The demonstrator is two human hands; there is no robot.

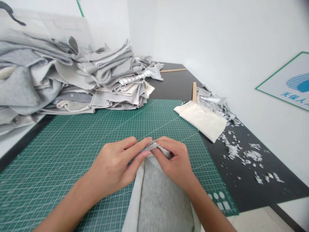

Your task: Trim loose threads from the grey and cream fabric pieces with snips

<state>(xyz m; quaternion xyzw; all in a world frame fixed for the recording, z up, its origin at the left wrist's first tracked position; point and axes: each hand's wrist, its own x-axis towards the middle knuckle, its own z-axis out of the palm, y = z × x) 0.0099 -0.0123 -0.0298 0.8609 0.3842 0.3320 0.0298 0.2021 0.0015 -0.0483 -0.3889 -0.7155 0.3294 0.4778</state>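
Note:
A grey fabric piece [159,196] with a pale edge lies on the green cutting mat [72,151], running from the near edge up to my hands. My left hand [116,167] is closed, its fingertips pinching the top corner of the fabric from the left. My right hand [173,161] is closed too, pinching the same corner from the right. The fingertips of both hands meet at the fabric's folded top edge. Something small and bluish shows between my left fingers; I cannot make it out.
A tall heap of grey and cream fabric pieces [67,77] fills the back left. A cream cloth piece [202,119] lies at the mat's right edge, by a wooden stick [194,91] and fabric scraps [241,154] on the black table [260,190]. A white wall stands close on the right.

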